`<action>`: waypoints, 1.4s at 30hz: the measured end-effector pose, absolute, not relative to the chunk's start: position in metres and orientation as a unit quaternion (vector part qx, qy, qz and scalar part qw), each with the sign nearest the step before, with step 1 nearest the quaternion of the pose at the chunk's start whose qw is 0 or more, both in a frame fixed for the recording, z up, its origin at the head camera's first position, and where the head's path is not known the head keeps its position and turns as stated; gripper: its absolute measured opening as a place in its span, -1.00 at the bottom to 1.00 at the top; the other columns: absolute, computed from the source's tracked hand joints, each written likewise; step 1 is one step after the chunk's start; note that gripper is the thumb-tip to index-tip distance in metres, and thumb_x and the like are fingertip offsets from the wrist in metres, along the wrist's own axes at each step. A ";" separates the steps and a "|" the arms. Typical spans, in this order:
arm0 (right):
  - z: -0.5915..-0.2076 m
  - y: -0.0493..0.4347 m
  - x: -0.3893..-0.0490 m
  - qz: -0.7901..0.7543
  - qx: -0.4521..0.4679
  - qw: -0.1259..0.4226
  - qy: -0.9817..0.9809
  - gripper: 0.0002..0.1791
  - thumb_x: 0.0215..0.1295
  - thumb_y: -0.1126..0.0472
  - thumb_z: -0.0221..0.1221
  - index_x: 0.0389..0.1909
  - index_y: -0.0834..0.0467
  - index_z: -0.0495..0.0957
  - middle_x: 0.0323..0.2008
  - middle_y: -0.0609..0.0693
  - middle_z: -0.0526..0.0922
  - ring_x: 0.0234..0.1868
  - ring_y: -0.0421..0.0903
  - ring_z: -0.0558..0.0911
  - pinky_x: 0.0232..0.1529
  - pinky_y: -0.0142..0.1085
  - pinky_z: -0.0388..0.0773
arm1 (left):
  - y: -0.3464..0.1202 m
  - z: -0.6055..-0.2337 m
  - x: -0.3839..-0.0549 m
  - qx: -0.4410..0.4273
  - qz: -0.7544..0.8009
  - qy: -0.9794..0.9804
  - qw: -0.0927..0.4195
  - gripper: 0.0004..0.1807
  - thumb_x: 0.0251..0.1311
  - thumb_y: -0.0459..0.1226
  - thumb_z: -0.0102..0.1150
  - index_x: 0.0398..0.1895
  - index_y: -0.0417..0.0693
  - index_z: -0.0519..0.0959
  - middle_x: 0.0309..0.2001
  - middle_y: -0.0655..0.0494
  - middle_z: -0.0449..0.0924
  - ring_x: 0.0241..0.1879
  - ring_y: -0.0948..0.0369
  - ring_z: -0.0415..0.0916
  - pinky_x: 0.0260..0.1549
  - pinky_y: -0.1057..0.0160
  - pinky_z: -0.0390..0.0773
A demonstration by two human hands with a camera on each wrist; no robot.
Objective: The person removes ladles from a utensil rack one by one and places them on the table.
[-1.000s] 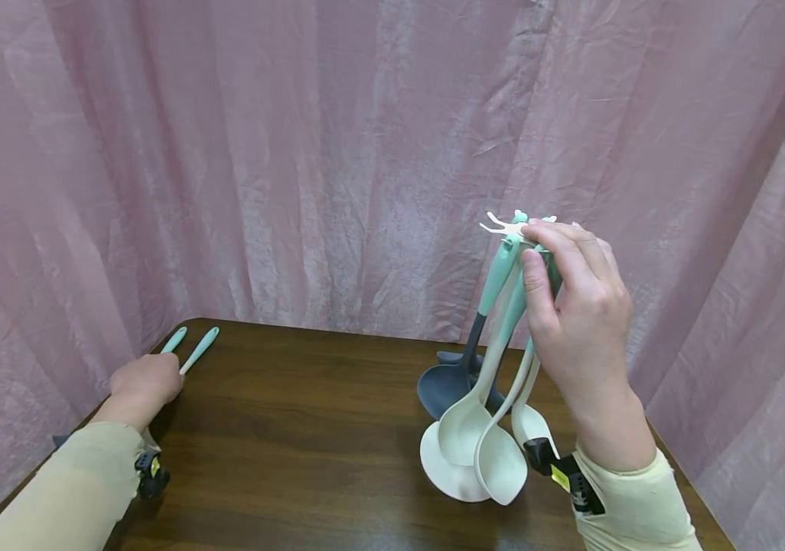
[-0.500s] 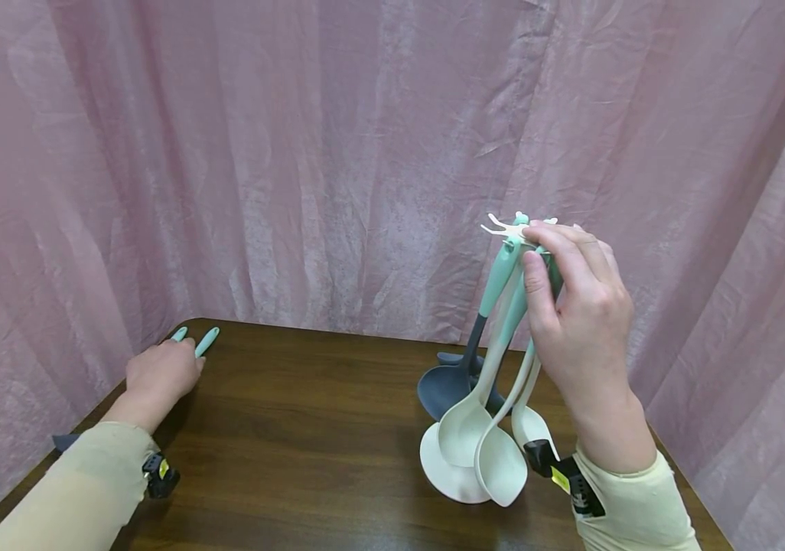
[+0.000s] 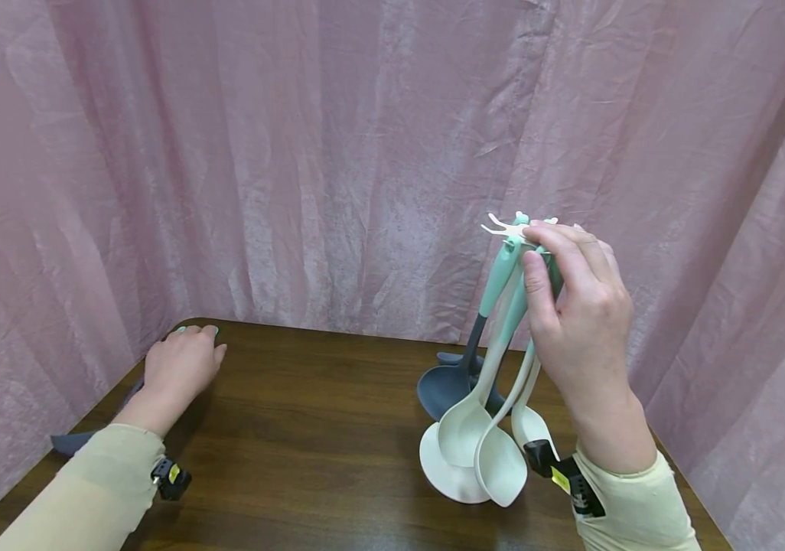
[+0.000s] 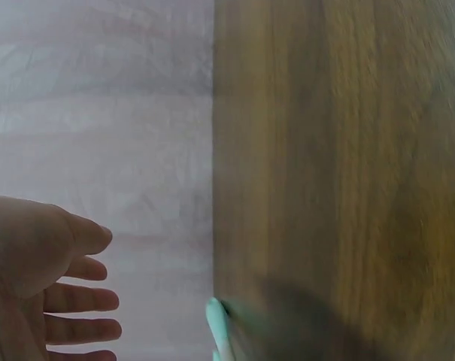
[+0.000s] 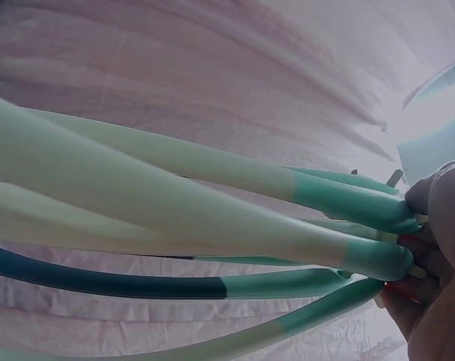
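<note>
My right hand (image 3: 578, 306) grips the top of a white utensil stand (image 3: 499, 228) with hooks. Hanging from it are several utensils with mint-green handles, among them a cream ladle (image 3: 464, 428), a cream pointed spoon (image 3: 500, 468) and a dark grey ladle (image 3: 442, 392). In the right wrist view, my fingertips meet the hooks at the handle ends (image 5: 381, 259). At the far left, my left hand (image 3: 182, 371) hovers above the table, fingers loosely straight and holding nothing. A mint-green handle (image 4: 218, 320) lies below it; a dark grey utensil head (image 3: 70, 442) pokes out beside the sleeve.
The brown wooden table (image 3: 296, 428) stretches between both hands. Pink curtains (image 3: 365, 168) hang along its back and sides. The stand's round white base (image 3: 449, 482) rests on the tabletop, under the ladles.
My left hand has moved forward and slightly right over the green handles, covering most of them; more of the grey utensil head shows behind. The right hand stays on the stand.
</note>
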State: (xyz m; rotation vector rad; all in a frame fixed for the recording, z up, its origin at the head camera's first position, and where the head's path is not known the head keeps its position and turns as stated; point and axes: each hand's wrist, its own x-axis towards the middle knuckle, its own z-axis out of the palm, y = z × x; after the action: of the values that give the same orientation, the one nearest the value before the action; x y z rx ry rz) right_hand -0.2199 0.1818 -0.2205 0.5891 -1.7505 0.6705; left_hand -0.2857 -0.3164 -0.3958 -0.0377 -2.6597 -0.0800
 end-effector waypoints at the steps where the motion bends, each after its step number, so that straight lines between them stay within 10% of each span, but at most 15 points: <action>1: -0.220 0.182 -0.220 0.283 0.249 0.555 -0.741 -0.63 0.71 0.07 0.16 0.26 0.18 0.75 0.22 0.11 0.76 0.32 0.16 0.64 0.39 0.02 0.51 | -0.313 -0.395 -0.285 -0.019 -0.026 -0.967 0.252 -0.59 0.45 -0.22 0.38 0.10 -0.46 0.65 -0.04 -0.44 0.70 -0.14 -0.43 0.67 -0.30 -0.42 0.65; 42: -0.219 0.183 -0.218 0.279 0.257 0.560 -0.736 -0.60 0.72 0.05 0.13 0.27 0.20 0.74 0.22 0.12 0.75 0.32 0.16 0.64 0.38 0.00 0.51 | -0.196 -0.351 -0.262 -0.158 -0.052 -0.918 0.361 -0.58 0.44 -0.22 0.49 0.19 -0.33 0.72 0.11 -0.25 0.77 0.14 -0.24 0.71 0.08 -0.25 0.67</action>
State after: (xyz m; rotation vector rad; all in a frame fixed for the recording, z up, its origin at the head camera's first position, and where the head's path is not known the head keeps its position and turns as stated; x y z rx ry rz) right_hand -0.2177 0.1834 -0.2188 0.6052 -1.7357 0.6573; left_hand -0.2619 -0.1957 -0.3510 -0.4060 -2.3650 -0.1347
